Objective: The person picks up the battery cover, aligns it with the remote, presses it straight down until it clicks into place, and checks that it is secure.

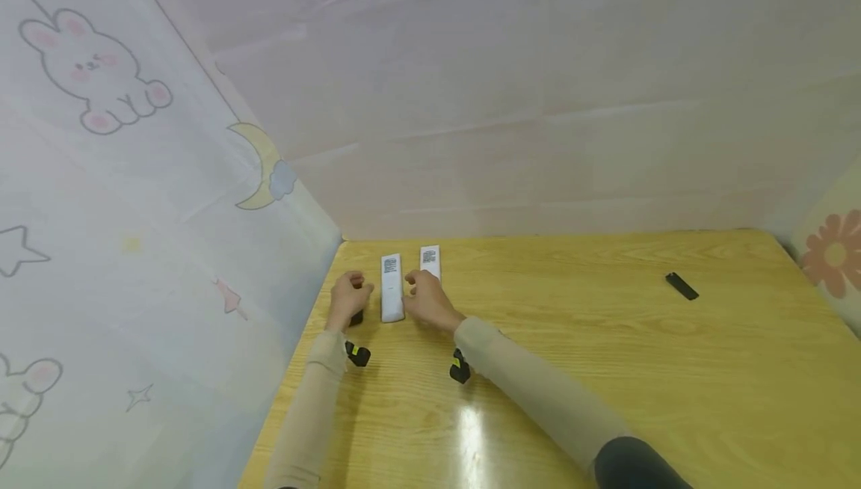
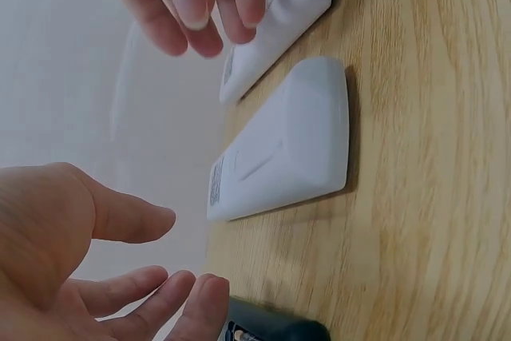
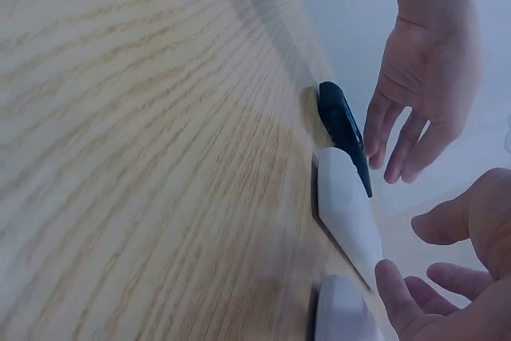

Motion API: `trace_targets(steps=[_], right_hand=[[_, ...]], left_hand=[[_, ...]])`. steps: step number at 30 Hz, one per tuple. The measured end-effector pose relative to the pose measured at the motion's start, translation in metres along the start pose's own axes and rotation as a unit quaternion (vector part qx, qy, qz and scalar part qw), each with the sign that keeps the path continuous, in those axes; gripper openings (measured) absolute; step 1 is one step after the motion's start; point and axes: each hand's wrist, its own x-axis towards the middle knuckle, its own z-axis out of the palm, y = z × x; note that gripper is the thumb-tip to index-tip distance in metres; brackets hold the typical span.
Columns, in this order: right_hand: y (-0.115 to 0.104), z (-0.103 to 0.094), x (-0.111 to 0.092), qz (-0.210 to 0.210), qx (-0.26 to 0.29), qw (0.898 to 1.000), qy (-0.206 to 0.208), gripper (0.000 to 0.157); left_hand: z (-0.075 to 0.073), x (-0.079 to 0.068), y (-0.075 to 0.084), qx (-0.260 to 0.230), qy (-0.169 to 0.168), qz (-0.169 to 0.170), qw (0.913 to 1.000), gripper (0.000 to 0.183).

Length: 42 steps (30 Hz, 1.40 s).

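Observation:
A white remote control lies face down between my two hands, its printed label at the far end. To its right is a second white remote, partly covered by my right hand. That hand hovers with loosely bent fingers and holds nothing. My left hand is above a black remote, its thumb and fingers spread apart. In the left wrist view, the black remote appears to have an uncovered battery slot. All three remotes lie side by side in the right wrist view.
A small black flat piece, perhaps a battery cover, lies far to the right on the wooden table. A wall sheet with cartoon drawings borders the table's left side, and a pale sheet its back.

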Motion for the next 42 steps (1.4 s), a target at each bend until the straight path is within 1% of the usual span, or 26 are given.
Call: trace_targets(steps=[4, 8, 13, 17, 21, 28, 34, 39, 42], right_hand=[[0.0, -0.008, -0.003, 0.001, 0.005, 1.0, 0.001, 0.051], [0.003, -0.018, -0.005, -0.012, 0.013, 1.0, 0.011, 0.05], [0.004, -0.033, -0.007, -0.022, 0.027, 0.999, 0.027, 0.049], [0.007, -0.043, -0.008, -0.026, 0.027, 0.999, 0.036, 0.048], [0.01, -0.053, -0.01, -0.034, 0.022, 0.998, 0.037, 0.048], [0.02, -0.074, -0.013, -0.025, 0.03, 0.998, 0.048, 0.047], [0.026, -0.093, -0.019, -0.029, 0.023, 0.998, 0.059, 0.048], [0.031, -0.111, -0.026, -0.039, 0.01, 0.997, 0.071, 0.047], [0.032, -0.122, -0.03, -0.041, 0.007, 0.997, 0.067, 0.048]], left_hand=[[-0.005, 0.001, 0.0, 0.0, 0.01, 0.001, 0.9999, 0.054], [-0.009, 0.003, -0.002, -0.003, 0.015, 0.001, 0.9999, 0.053], [-0.011, 0.007, -0.006, -0.003, 0.009, -0.004, 0.9999, 0.055], [-0.012, 0.012, -0.01, 0.014, 0.012, -0.007, 0.9998, 0.057], [-0.015, 0.012, -0.017, 0.033, 0.018, -0.004, 0.9993, 0.056], [-0.015, 0.015, -0.027, 0.077, 0.019, 0.006, 0.9969, 0.057], [-0.013, 0.021, -0.031, 0.087, 0.017, -0.014, 0.996, 0.055], [-0.013, 0.025, -0.032, 0.088, 0.015, -0.014, 0.9959, 0.053], [-0.014, 0.025, -0.031, 0.091, 0.012, -0.015, 0.9957, 0.052]])
